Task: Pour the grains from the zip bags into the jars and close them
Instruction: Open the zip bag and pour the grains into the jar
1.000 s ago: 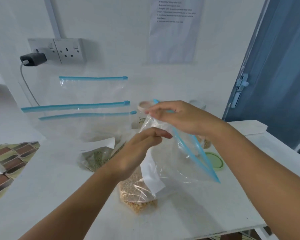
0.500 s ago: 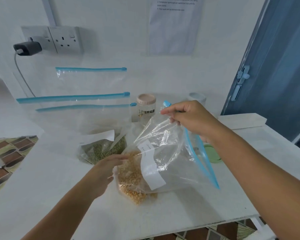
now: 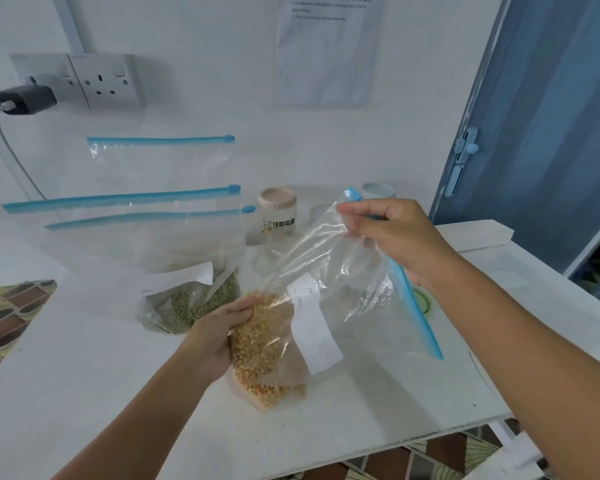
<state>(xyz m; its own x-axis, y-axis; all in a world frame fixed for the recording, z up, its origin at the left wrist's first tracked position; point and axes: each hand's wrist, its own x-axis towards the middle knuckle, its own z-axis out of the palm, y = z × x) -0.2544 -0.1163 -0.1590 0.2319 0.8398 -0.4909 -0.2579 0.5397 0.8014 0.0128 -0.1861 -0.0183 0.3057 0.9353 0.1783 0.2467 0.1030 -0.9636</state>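
Note:
A clear zip bag of yellow grains (image 3: 271, 344) with a white label and a blue zip strip lies tilted on the white table (image 3: 84, 393). My left hand (image 3: 219, 334) grips its grain-filled bottom corner. My right hand (image 3: 392, 237) pinches the bag's top edge by the blue zip and holds it up. Behind it stands a clear jar with a pink lid (image 3: 278, 220). A second jar with a pale lid (image 3: 378, 192) is partly hidden behind my right hand. A green lid (image 3: 423, 301) lies on the table behind the bag.
A zip bag of green grains (image 3: 194, 303) sits to the left. Several more blue-zipped bags (image 3: 160, 174) lean on the back wall under a socket with a plugged charger (image 3: 25, 98). A white box (image 3: 475, 233) lies at the right, beside a blue door (image 3: 551, 133).
My left hand dropped from the bag's top to its grain-filled bottom corner and took hold there. My right hand keeps the zip edge raised, and the bag now stretches out between both hands.

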